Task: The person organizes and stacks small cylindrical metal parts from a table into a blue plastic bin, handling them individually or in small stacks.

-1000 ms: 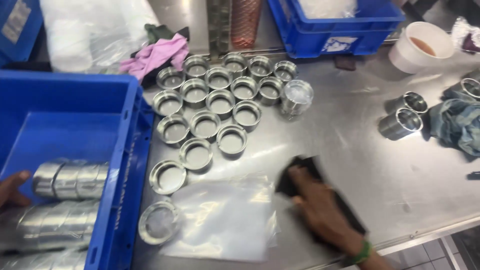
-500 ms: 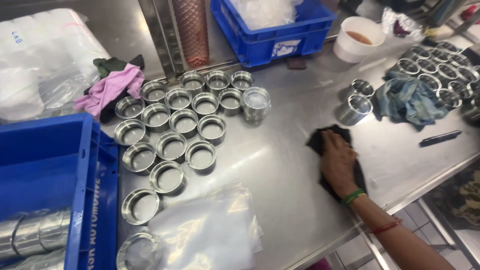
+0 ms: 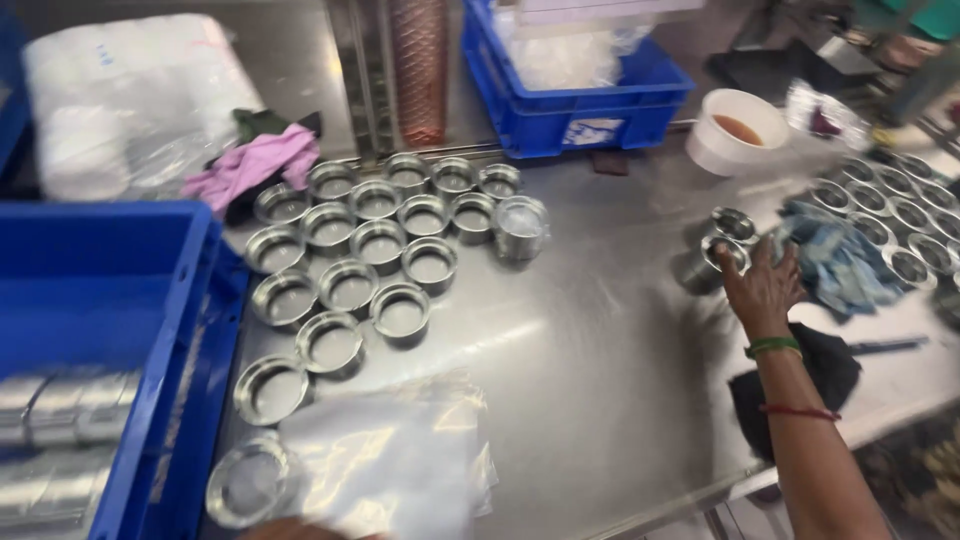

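- Right hand [image 3: 765, 285] at right of centre of the frame, fingers spread, reaching onto two metal cups [image 3: 715, 250] on the steel table [image 3: 600, 360]; fingertips at the nearer cup, not clearly clamped on it.
- One of those cups lies on its side, the other stands upright just behind it, touching or nearly so.
- Blue-grey cloth [image 3: 840, 265] just right of the hand, bunched up; black cloth [image 3: 810, 375] under the forearm near the table's front edge.
- Green bangle and red thread on that wrist.
- Left hand: only a sliver at the bottom edge near lower left, can't tell finger state.
- Clear plastic bag [image 3: 390, 460] flat on the table in the lower centre.
- Cluster of open metal cups [image 3: 370, 260] in diagonal rows, left of centre.
- More cups in rows [image 3: 900, 220] at far right.
- Blue crate [image 3: 110, 330] at left, stacked metal parts inside.
- Second blue crate [image 3: 580, 90] top centre; white bowl [image 3: 735, 140] with brown liquid to its right.
- Pink rag [image 3: 255, 165] upper left, beside the cup cluster.
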